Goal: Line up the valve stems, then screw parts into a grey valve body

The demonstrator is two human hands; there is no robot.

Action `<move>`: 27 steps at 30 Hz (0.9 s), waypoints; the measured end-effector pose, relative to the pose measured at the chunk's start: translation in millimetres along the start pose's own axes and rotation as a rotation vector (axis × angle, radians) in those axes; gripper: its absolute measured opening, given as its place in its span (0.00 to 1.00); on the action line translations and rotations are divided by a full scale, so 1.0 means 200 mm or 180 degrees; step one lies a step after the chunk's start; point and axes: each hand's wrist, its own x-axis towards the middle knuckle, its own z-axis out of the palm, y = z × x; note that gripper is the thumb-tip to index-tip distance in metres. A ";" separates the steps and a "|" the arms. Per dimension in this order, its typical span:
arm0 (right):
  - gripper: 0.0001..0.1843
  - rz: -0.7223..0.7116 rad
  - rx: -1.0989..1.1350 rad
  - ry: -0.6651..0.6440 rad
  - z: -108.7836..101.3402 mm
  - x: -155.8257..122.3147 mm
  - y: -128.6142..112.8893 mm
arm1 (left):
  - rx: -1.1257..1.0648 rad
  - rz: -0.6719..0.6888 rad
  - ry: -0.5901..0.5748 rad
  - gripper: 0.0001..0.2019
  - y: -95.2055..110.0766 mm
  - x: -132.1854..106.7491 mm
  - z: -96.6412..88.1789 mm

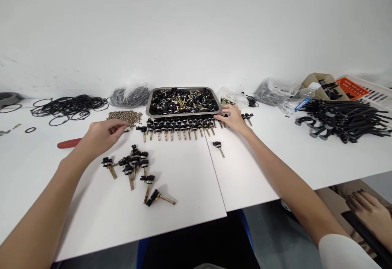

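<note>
My left hand point(105, 136) is by the front edge of a pile of small brass-coloured pieces point(130, 116). Its fingertips are pressed together, and whatever may be between them is too small to make out. My right hand point(232, 118) is at the tray's front right corner, over the right part of a row of black-headed metal shafts point(177, 128). Its thumb and fingers are stretched out and apart. Nearer to me, one more black-headed shaft point(218, 147) lies alone. A loose heap of the same shafts point(134, 161) lies below my left hand.
Behind the row stands a metal tray point(149, 107) full of similar parts. Black cords point(73, 107) and a red handle point(69, 143) lie left. To the right are plastic bags, a bottle point(301, 99), black tubes point(346, 118) and baskets. Another person's hand point(370, 212) shows lower right.
</note>
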 end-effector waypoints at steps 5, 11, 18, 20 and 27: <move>0.17 0.0048 0.0097 0.0019 0.01 0.00 -0.01 | -0.0021 0.0002 0.0051 0.23 0.03 0.00 -0.01; 0.17 -0.0013 0.0142 0.0027 -0.01 0.00 0.00 | -0.0029 0.0017 0.0060 0.22 0.03 0.00 -0.01; 0.14 -0.0010 0.0072 -0.0033 -0.02 0.01 0.02 | -0.0021 0.0000 0.0042 0.22 0.03 0.00 -0.01; 0.14 -0.0047 0.0052 -0.0042 -0.01 0.01 0.03 | -0.0018 0.0003 0.0048 0.22 0.03 0.00 0.00; 0.13 -0.0104 0.0017 -0.0050 -0.02 0.01 0.03 | 0.0032 0.0014 -0.0004 0.22 0.04 0.00 0.00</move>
